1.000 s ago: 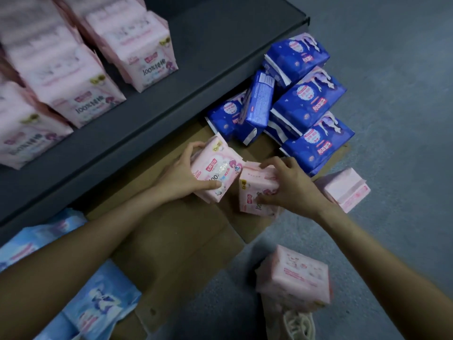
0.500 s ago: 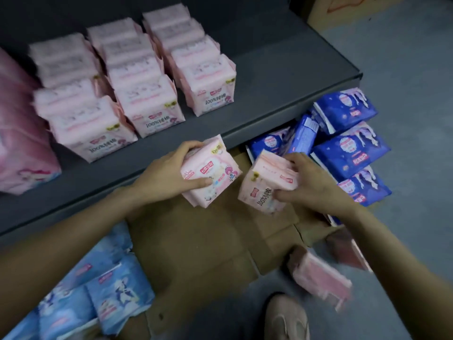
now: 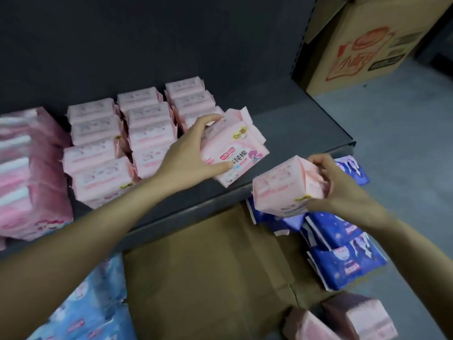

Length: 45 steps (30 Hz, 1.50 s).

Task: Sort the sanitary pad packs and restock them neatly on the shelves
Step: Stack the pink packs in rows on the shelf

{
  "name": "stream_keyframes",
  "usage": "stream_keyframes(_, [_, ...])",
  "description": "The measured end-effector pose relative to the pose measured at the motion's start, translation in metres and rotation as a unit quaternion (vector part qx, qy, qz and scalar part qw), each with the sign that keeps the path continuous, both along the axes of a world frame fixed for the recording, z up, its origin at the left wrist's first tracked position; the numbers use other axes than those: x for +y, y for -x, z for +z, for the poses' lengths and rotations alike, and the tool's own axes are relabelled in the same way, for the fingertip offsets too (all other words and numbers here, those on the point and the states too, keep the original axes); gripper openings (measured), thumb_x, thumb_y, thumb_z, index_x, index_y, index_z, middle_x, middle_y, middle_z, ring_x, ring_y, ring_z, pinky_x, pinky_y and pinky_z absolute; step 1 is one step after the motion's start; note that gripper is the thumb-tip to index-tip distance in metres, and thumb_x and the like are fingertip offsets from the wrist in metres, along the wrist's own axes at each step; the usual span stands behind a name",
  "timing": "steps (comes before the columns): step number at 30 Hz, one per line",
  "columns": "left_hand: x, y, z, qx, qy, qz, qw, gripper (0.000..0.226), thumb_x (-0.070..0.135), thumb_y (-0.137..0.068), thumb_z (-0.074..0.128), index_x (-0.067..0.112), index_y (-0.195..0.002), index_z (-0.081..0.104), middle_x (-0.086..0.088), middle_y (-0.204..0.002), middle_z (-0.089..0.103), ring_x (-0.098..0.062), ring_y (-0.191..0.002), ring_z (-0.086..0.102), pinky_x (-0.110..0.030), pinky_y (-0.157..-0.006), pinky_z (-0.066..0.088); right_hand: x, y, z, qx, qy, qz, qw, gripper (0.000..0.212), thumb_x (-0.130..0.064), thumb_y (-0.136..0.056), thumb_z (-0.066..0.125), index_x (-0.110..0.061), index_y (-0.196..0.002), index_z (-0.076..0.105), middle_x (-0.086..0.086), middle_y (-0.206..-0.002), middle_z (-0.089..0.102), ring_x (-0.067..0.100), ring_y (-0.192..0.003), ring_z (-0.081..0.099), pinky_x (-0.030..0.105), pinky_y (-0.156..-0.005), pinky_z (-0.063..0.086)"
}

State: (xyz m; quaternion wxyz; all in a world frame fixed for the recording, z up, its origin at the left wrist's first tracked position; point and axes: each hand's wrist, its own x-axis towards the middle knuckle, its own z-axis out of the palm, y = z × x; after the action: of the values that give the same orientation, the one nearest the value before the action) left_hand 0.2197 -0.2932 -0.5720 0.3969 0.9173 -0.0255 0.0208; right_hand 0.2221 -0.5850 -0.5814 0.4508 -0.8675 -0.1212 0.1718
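Pads are sitting in both hands at mid-frame. Left hand (image 3: 190, 153) is gripping a pink pack (image 3: 234, 149), thumb across its printed face and fingers curled over its top edge, holding it tilted over the shelf (image 3: 301, 133) just right of the pink rows (image 3: 137, 141). Right hand (image 3: 340, 187) is clamping a second pink pack (image 3: 284, 187) by its end, fingers wrapped over the folded flap, and is holding it in front of the shelf's front edge, above the cardboard (image 3: 208, 273) lying on the floor. Three rows of matching packs are standing on the shelf, with darker pink packs (image 3: 29, 177) stacked at the left edge of the frame. Dark blue packs (image 3: 343, 256) are lying at right below the shelf, light blue packs (image 3: 90, 305) at lower left, and two more pink packs (image 3: 353, 315) at lower right. Carton (image 3: 372, 42) is standing at upper right.
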Motion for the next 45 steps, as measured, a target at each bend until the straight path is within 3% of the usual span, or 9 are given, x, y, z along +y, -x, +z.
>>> stream_keyframes(5, [-0.001,-0.08,-0.004,-0.062,0.023,-0.023,0.998,0.082,0.031,-0.069,0.08,0.03,-0.137,0.035,0.012,-0.135,0.046,-0.008,-0.118,0.046,-0.027,-0.089,0.043,0.007,-0.032,-0.001,-0.051,0.009,-0.037,0.998,0.066,-0.02,-0.049,0.075,-0.041,-0.104,0.043,0.002,-0.114,0.048,0.007,-0.107,0.043,0.016,-0.08,0.039])
stream_keyframes(10, [-0.013,-0.164,-0.013,-0.047,-0.042,0.0,0.998,0.081,0.033,-0.07,0.076,0.03,-0.138,0.033,0.002,-0.132,0.051,-0.018,-0.112,0.052,-0.034,-0.087,0.048,0.012,-0.063,-0.002,-0.111,0.039,-0.012,0.993,0.072,-0.014,-0.063,0.085,-0.027,-0.12,0.044,-0.014,-0.115,0.059,-0.009,-0.096,0.053,0.008,-0.077,0.039])
stream_keyframes(17, [-0.029,-0.252,-0.053,0.008,-0.212,-0.02,0.977,0.079,0.035,-0.074,0.073,0.032,-0.139,0.029,-0.006,-0.134,0.044,-0.03,-0.119,0.048,-0.039,-0.094,0.044,-0.003,-0.151,-0.032,-0.159,0.143,0.034,0.976,0.075,-0.013,-0.063,0.087,-0.018,-0.126,0.046,-0.006,-0.119,0.059,0.009,-0.104,0.055,0.014,-0.079,0.038])
stream_keyframes(23, [-0.007,-0.293,-0.078,0.001,-0.23,0.003,0.973,0.079,0.026,-0.076,0.075,0.034,-0.142,0.031,-0.004,-0.133,0.046,-0.027,-0.119,0.048,-0.037,-0.089,0.042,0.014,-0.22,-0.074,-0.115,0.061,0.032,0.991,0.077,-0.01,-0.064,0.086,-0.02,-0.129,0.045,-0.007,-0.115,0.059,0.015,-0.109,0.057,0.038,-0.094,0.05])
stream_keyframes(30, [0.018,-0.312,-0.085,-0.036,-0.38,0.053,0.923,0.071,0.042,-0.08,0.071,0.034,-0.143,0.039,-0.001,-0.139,0.038,-0.026,-0.126,0.031,-0.041,-0.1,0.035,0.055,-0.277,-0.1,-0.067,0.013,0.052,0.996,0.075,-0.01,-0.076,0.078,-0.019,-0.138,0.037,-0.003,-0.124,0.056,0.01,-0.113,0.051,0.022,-0.094,0.042])
stream_keyframes(34, [0.015,-0.316,-0.078,-0.021,-0.314,0.043,0.948,0.058,0.036,-0.085,0.068,0.029,-0.139,0.048,-0.007,-0.13,0.045,-0.028,-0.12,0.041,-0.036,-0.098,0.036,0.073,-0.292,-0.108,-0.11,0.028,0.011,0.993,0.085,-0.008,-0.078,0.073,-0.021,-0.147,0.025,0.002,-0.135,0.047,0.015,-0.123,0.046,0.022,-0.1,0.037])
stream_keyframes(37, [0.019,-0.316,-0.07,-0.03,-0.304,0.036,0.952,0.043,0.023,-0.087,0.06,0.026,-0.13,0.057,-0.006,-0.131,0.053,-0.027,-0.12,0.049,-0.034,-0.097,0.037,0.083,-0.29,-0.109,-0.142,0.022,0.013,0.99,0.104,-0.017,-0.072,0.08,-0.038,-0.148,0.012,0.0,-0.142,0.034,0.008,-0.11,0.039,0.025,-0.099,0.036])
stream_keyframes(41, [0.023,-0.308,-0.066,-0.039,-0.296,0.04,0.954,0.038,0.015,-0.091,0.052,0.027,-0.126,0.06,0.0,-0.127,0.062,-0.023,-0.118,0.054,-0.031,-0.097,0.039,0.112,-0.289,-0.107,-0.195,0.059,0.004,0.979,0.072,-0.025,-0.073,0.079,-0.033,-0.135,0.042,0.005,-0.129,0.04,0.02,-0.096,0.051,0.038,-0.093,0.047])
stream_keyframes(45, [0.02,-0.302,-0.07,-0.007,-0.305,0.044,0.951,0.04,0.018,-0.098,0.04,0.031,-0.133,0.054,0.0,-0.139,0.054,-0.025,-0.127,0.048,-0.031,-0.103,0.035,0.144,-0.286,-0.11,-0.194,0.069,-0.041,0.978,0.062,-0.028,-0.072,0.079,-0.03,-0.125,0.046,0.006,-0.118,0.04,0.034,-0.098,0.052,0.038,-0.081,0.05])
